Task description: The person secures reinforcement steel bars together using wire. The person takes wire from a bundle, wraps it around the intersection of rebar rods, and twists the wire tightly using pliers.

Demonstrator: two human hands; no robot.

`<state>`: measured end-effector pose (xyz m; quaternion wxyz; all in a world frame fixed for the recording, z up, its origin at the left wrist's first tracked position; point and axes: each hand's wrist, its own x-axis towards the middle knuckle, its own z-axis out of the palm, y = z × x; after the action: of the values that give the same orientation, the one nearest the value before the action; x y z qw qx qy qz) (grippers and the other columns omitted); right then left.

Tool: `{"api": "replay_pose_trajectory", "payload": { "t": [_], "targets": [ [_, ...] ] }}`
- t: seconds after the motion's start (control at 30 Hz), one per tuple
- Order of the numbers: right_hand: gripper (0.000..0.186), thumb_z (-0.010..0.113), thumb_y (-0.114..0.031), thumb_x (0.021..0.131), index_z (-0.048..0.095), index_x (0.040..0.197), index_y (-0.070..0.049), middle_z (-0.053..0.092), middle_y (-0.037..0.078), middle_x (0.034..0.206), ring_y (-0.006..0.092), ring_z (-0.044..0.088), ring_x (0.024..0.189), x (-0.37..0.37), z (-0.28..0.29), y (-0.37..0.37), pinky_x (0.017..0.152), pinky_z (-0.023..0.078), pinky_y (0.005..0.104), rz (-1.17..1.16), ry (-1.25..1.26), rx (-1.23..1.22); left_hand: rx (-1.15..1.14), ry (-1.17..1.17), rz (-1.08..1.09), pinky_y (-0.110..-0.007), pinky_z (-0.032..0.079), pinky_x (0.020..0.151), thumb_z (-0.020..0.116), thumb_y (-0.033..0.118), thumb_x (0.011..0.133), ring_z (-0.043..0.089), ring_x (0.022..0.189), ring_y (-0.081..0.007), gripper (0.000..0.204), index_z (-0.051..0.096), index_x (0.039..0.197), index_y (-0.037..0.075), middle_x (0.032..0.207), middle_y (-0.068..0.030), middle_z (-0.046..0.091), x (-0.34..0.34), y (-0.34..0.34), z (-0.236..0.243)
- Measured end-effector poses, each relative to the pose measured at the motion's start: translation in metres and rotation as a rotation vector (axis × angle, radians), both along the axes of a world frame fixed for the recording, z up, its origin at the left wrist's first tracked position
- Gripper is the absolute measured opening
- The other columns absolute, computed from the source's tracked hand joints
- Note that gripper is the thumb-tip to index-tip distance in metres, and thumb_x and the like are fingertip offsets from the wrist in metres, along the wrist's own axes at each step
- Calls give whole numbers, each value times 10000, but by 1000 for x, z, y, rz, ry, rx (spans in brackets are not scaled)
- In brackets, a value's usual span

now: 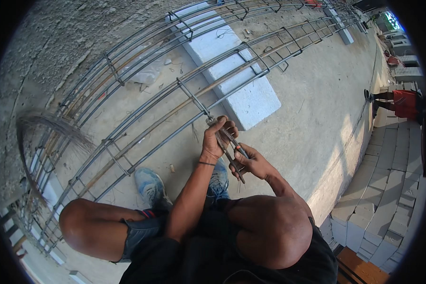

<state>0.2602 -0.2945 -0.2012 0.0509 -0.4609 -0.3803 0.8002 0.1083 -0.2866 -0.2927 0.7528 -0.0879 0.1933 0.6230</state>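
Note:
My right hand is closed around the handles of a pair of pincers, which are spread apart, one with an orange mark. Thin wire ends stick out below that hand. My left hand is closed by the pincers' head, its thumb and fingers against the corner of a steel rebar cage. A small grey twist of wire shows at that corner, beside the left fingertips. What the left fingers hold is hidden. The cage is made of long bars with square stirrups.
White foam blocks lie beneath the cages; another block is farther off. A bundle of thin tie wire hangs over the cage at left. Stacked grey blocks stand at right. A person in red shorts is at far right.

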Motion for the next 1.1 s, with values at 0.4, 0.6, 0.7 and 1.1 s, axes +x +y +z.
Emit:
{"api": "replay_pose_trajectory", "payload": {
  "t": [0.4,0.6,0.7,1.1],
  "targets": [
    [751,777,-356,673,458,1268,-27,481,224,1111,340,467,1094,-3,5,-37,909,355,529,296,-871,1346,-411,83,258,-339,378,501,591,152,813,370,451,-155,233,413,666,117,531,-5,374,24,25,23],
    [363,514,-126,833,492,1164,21,535,218,1045,360,520,1015,-4,-34,-21,939,337,571,295,-1167,1332,-494,131,293,-347,398,479,582,124,800,384,445,-159,263,384,631,91,531,-23,378,38,33,25],
    [284,513,-123,827,500,1073,19,587,226,924,383,588,865,-7,-44,-9,809,462,482,360,-1065,1029,-543,296,339,-338,393,453,591,125,797,379,429,-149,274,382,624,83,527,-17,378,34,29,22],
    [259,641,-201,839,486,655,-106,429,-16,518,95,416,424,5,-52,1,425,372,284,-10,431,-969,-389,439,-26,-304,512,517,694,237,784,592,516,-196,216,572,771,58,625,-80,589,10,-3,51]
  ]
}}
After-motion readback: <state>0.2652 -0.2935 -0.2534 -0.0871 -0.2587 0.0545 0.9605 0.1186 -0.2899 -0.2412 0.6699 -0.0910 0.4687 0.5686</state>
